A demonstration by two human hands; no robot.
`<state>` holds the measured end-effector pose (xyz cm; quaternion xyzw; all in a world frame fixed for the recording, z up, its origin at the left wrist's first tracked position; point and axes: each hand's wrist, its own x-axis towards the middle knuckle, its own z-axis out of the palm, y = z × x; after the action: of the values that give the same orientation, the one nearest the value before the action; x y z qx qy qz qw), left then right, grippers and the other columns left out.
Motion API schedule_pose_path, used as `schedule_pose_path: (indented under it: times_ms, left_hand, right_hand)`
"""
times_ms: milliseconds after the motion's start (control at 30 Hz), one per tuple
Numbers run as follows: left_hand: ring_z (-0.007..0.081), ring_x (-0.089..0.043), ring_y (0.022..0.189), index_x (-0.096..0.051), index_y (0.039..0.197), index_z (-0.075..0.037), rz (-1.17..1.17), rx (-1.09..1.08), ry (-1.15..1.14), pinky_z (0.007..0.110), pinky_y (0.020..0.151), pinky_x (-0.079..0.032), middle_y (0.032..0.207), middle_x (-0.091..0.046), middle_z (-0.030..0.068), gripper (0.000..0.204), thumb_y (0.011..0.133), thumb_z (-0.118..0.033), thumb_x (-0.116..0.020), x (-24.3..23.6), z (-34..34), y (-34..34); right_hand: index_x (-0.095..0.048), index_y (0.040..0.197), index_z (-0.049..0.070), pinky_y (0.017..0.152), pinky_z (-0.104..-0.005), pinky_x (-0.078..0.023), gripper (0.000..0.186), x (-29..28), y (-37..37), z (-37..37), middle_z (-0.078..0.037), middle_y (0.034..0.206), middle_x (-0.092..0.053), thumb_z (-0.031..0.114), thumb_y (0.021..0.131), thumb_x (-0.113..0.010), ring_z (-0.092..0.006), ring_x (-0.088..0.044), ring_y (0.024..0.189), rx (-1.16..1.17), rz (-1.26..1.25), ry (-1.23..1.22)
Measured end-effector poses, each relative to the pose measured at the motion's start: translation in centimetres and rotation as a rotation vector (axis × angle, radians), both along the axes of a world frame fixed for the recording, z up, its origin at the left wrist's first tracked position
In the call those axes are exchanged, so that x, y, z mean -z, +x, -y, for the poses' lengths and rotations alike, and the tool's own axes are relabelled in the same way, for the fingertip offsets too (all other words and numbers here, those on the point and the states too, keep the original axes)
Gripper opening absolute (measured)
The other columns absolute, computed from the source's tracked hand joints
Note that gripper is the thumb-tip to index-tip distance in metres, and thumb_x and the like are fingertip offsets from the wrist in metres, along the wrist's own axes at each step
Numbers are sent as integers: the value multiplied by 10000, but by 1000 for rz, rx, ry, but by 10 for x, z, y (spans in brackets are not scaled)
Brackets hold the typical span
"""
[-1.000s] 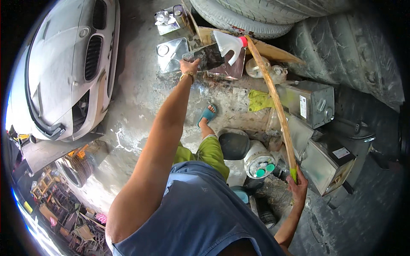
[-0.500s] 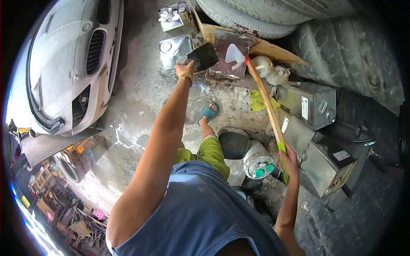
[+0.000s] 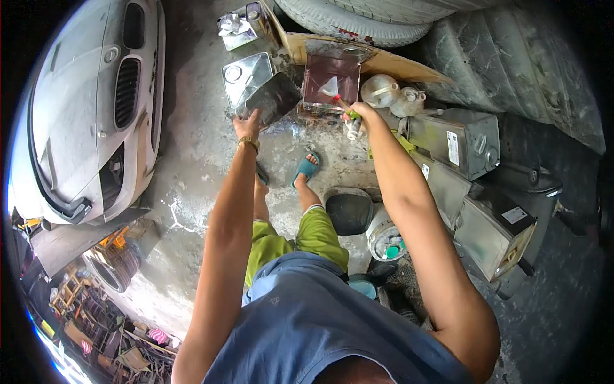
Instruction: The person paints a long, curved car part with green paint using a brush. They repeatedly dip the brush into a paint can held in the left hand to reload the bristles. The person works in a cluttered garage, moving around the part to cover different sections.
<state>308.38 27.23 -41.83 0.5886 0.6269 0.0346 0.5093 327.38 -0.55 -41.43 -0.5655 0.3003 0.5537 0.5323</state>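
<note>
My left hand (image 3: 247, 127) grips the near left corner of a dark, flat-looking rectangular piece (image 3: 276, 99). This piece overlaps the edge of a silver square tin (image 3: 246, 73) on the floor. My right hand (image 3: 362, 114) is closed round a wooden stick (image 3: 345, 104) with a green grip end. The stick's white flared head (image 3: 330, 86) and red collar are over an open square tin (image 3: 312, 70) with a reddish-brown inside; whether the head touches the tin's contents, I cannot tell. Below my right fingers is a small whitish thing (image 3: 352, 130) whose kind is unclear.
Cloudy plastic jugs (image 3: 380, 91) stand right of the open tin, before tyres (image 3: 358, 22) and a board (image 3: 409, 67). Several metal cans (image 3: 464, 144) line the right side. A black-lidded container (image 3: 348, 212) and white bucket (image 3: 377, 240) sit near my legs. A car front (image 3: 83, 109) is at left.
My right hand has swung forward and left, bringing the stick's white head down over the open tin. My left hand has shifted left and slightly nearer with the dark piece, which has tilted.
</note>
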Motion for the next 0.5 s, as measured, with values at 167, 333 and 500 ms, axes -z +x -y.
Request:
schedule_pose_path:
  times_ms: [167,333,500]
  left_hand:
    - [227,-628,806,-437,1169,63,-2,18,-60,341,607,-541,1021,-605,171,719,654,-281,-804,-12,1,-8]
    - [235,-622,871,-433,1170,61,77,-60,-106,346,645,-551,1101,-593,164,699,658,-241,-802,-13,4,-13]
    - [227,-624,924,-419,1179,66,43,-61,-108,337,658,-552,1152,-594,165,696,658,-214,-787,-17,6,2]
  right_hand:
    - [-469,936,-111,479,-232,-490,199,29,-15,14,-100,716,-548,81,886,-455,-136,-539,505,238,-78,308]
    - [-482,1007,-55,436,-173,-458,273,-1,-53,68,-79,778,-554,170,895,-587,-65,-506,491,410,-224,261]
    - [-489,1081,53,395,-202,-380,256,-42,-106,156,-61,785,-575,252,929,-544,-63,-476,457,334,-66,301]
